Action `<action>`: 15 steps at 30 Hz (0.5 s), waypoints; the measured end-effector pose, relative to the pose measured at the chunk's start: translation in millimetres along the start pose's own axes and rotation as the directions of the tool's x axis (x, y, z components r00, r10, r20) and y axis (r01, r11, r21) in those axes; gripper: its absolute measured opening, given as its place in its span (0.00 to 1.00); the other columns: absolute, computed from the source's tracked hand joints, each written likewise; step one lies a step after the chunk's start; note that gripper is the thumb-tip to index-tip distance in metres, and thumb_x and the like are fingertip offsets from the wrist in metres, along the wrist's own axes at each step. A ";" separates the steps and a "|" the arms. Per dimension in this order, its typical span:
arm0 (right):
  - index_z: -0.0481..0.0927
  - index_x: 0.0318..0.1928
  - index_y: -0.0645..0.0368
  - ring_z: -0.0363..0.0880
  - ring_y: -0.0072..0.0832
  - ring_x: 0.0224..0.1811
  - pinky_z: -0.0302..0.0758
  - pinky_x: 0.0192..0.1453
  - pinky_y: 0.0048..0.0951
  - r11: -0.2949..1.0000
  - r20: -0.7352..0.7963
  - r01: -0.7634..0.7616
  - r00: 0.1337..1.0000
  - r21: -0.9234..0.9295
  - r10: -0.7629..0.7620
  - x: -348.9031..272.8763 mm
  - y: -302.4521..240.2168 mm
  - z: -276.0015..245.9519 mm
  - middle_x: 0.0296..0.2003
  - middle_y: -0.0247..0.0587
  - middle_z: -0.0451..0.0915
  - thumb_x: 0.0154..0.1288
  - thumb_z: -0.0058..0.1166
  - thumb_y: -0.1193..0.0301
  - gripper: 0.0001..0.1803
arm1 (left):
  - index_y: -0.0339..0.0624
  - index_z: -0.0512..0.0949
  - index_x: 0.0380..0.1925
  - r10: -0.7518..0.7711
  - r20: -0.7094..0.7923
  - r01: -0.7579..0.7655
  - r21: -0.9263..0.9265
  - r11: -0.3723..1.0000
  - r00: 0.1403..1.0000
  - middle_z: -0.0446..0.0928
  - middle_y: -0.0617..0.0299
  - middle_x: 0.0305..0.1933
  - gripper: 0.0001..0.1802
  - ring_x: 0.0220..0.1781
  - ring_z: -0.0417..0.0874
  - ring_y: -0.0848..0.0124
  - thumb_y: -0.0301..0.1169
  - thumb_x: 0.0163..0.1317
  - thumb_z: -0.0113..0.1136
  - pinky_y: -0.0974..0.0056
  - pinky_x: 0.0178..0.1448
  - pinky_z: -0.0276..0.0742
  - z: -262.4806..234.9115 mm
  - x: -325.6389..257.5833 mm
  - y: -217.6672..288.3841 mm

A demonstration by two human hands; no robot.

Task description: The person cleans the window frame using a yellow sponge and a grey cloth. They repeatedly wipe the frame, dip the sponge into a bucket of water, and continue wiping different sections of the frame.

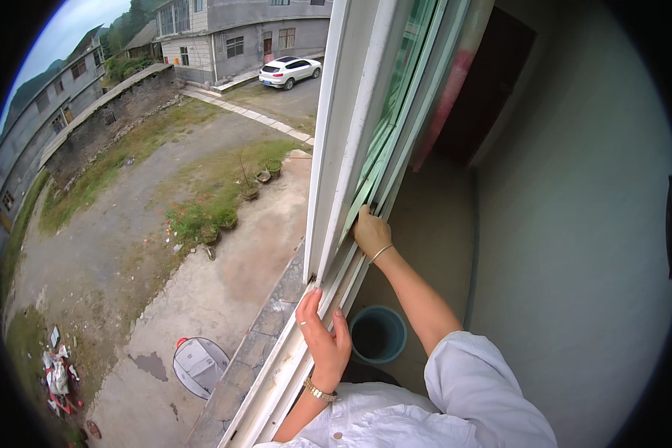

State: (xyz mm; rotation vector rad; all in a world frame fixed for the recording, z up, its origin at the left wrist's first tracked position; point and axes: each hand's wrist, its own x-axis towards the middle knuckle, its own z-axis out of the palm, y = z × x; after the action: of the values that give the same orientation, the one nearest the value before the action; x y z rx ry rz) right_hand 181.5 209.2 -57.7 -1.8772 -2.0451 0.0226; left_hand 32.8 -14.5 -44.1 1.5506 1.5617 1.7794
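A white sliding window frame [351,127] runs from the top centre down to the lower left. My right hand [371,233], a thin bangle on its wrist, is closed on the lower end of a pale green strip [372,160] that lies along the edge of the glass. My left hand [322,337], wearing a ring and a gold watch, rests flat on the white bottom track [276,381] with fingers spread, holding nothing. Both arms come from my white shirt at the bottom edge.
Inside, a blue bucket [378,334] stands on the floor below my right arm, beside a grey wall [575,224] and a dark doorway [493,75]. Outside, far below, lie a concrete yard with potted plants [224,216], a round dish [199,366] and a white car [290,71].
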 end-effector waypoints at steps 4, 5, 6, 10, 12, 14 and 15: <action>0.70 0.41 0.66 0.85 0.56 0.33 0.80 0.39 0.53 0.991 0.182 0.136 0.974 -0.009 -0.132 -54.1 -56.3 -17.3 0.27 0.64 0.82 0.63 0.45 0.74 0.09 | 0.36 0.58 0.69 0.154 -0.157 -0.135 0.129 0.982 0.976 0.61 0.42 0.69 0.32 0.68 0.65 0.49 0.29 0.68 0.57 0.49 0.69 0.61 1.4 73.7 31.4; 0.69 0.40 0.65 0.85 0.55 0.33 0.80 0.38 0.52 0.982 0.188 0.188 0.965 0.002 -0.185 -60.3 -58.8 -15.3 0.27 0.64 0.82 0.63 0.45 0.74 0.08 | 0.35 0.58 0.69 0.155 -0.156 -0.134 0.140 0.981 0.976 0.62 0.41 0.68 0.33 0.68 0.64 0.47 0.28 0.67 0.58 0.48 0.70 0.60 9.4 93.2 32.9; 0.69 0.40 0.65 0.85 0.55 0.33 0.80 0.37 0.52 0.976 0.194 0.217 0.958 -0.002 -0.213 -63.5 -50.7 -14.9 0.27 0.63 0.82 0.63 0.45 0.75 0.07 | 0.33 0.57 0.69 0.150 -0.140 -0.132 0.130 0.983 0.979 0.62 0.39 0.67 0.34 0.68 0.63 0.45 0.28 0.67 0.58 0.47 0.71 0.58 22.4 102.7 30.6; 0.68 0.41 0.66 0.86 0.52 0.31 0.81 0.32 0.48 0.991 0.018 0.123 0.992 -0.052 -0.122 2.4 -1.0 -5.0 0.28 0.59 0.83 0.66 0.43 0.76 0.06 | 0.33 0.57 0.68 0.189 -0.137 -0.192 -0.013 0.981 0.972 0.61 0.39 0.66 0.34 0.67 0.63 0.43 0.31 0.67 0.59 0.46 0.70 0.58 42.7 113.6 8.5; 0.68 0.43 0.67 0.86 0.51 0.31 0.81 0.31 0.48 0.988 -0.068 0.122 0.989 -0.098 -0.129 10.3 7.0 14.9 0.27 0.59 0.83 0.67 0.44 0.75 0.08 | 0.33 0.57 0.67 0.219 -0.123 -0.220 0.005 0.976 0.968 0.61 0.39 0.66 0.33 0.66 0.63 0.43 0.31 0.67 0.60 0.46 0.70 0.58 43.0 111.9 5.2; 0.68 0.42 0.68 0.85 0.52 0.30 0.81 0.32 0.49 0.997 -0.018 0.060 0.998 -0.051 -0.061 8.2 0.8 11.9 0.25 0.58 0.83 0.66 0.45 0.74 0.09 | 0.34 0.56 0.66 0.218 -0.102 -0.214 0.043 0.976 0.971 0.61 0.40 0.64 0.33 0.65 0.64 0.43 0.31 0.67 0.60 0.47 0.70 0.59 40.1 111.2 3.3; 0.68 0.40 0.66 0.85 0.54 0.29 0.80 0.34 0.51 0.998 -0.037 0.060 0.998 0.006 -0.059 0.5 2.2 10.0 0.24 0.58 0.83 0.65 0.47 0.72 0.09 | 0.34 0.56 0.66 0.230 -0.086 -0.227 0.038 0.973 0.970 0.61 0.40 0.64 0.33 0.65 0.64 0.43 0.31 0.67 0.60 0.47 0.69 0.59 40.4 110.6 3.0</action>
State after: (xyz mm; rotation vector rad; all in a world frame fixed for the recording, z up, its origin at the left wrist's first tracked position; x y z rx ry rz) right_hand 180.9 212.2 -67.4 -1.7982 -2.0723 -0.0194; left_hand 27.5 91.7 6.8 1.7479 1.5041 1.9815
